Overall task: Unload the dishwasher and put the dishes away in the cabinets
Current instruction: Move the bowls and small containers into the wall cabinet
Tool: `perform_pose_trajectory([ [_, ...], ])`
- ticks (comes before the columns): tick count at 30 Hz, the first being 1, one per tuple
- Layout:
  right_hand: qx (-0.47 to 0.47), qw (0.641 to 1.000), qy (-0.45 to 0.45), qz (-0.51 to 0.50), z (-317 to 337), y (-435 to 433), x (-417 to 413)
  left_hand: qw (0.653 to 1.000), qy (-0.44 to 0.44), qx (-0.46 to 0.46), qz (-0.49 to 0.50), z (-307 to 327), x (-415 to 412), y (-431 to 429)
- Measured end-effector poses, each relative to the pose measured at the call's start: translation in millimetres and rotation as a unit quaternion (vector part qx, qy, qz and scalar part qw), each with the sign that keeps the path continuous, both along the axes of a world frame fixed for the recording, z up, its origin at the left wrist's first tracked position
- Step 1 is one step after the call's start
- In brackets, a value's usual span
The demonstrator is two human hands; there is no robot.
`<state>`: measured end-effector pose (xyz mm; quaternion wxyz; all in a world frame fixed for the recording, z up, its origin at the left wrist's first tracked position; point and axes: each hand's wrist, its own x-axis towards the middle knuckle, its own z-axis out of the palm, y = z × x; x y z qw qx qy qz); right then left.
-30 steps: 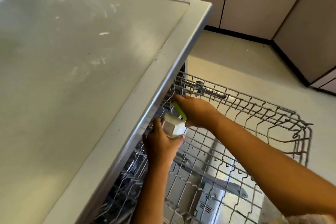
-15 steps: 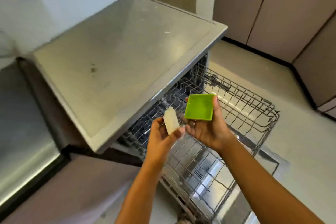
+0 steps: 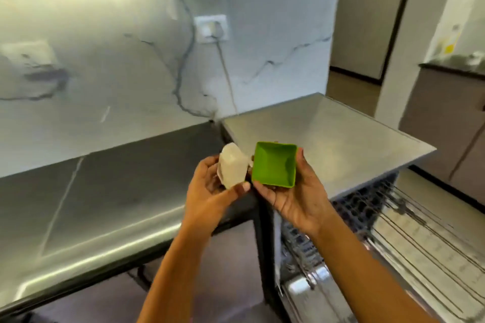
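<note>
My right hand (image 3: 294,196) holds a small square green dish (image 3: 274,165) by its edges, its hollow side facing me. My left hand (image 3: 210,189) grips a small white dish (image 3: 232,166) tilted on edge, right beside the green one. Both are held up in front of the seam between the dark countertop (image 3: 105,183) and the dishwasher's grey top (image 3: 336,139). The dishwasher's wire rack (image 3: 420,231) is pulled out at the lower right, below my right forearm.
A marble-look wall (image 3: 105,55) with a socket (image 3: 211,29) and a cable rises behind the counter. Beige cabinet fronts (image 3: 446,123) and another counter stand at the far right. The open dishwasher door (image 3: 315,294) lies low at the bottom right.
Both hands lifted the two dishes out of the rack and up to counter height. My view swung up and left from the rack to the counter and wall.
</note>
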<state>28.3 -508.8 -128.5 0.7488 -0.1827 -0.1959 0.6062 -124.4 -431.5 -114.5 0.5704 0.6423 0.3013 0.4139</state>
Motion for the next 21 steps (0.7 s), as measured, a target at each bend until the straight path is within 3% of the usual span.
perform_pose_trajectory([
  [6, 0.121, 0.987, -0.098, 0.045, 78.4, 79.3, -126.2, 0.985, 0.058, 0.128, 0.097, 84.0, -162.3, 59.5],
  [14, 0.224, 0.927, -0.299, 0.027, 191.4, 152.0, -178.3, 0.932, 0.100, 0.304, 0.172, 182.8, -238.4, 122.3],
  [16, 0.223, 0.884, -0.409, -0.035, 223.6, 165.8, -171.9, 0.914, 0.108, 0.338, 0.199, 208.9, -237.9, 141.7],
  [21, 0.253, 0.723, -0.613, -0.192, 314.0, 214.9, -127.5, 0.866, 0.129, 0.419, 0.242, 279.5, -207.1, 200.5],
])
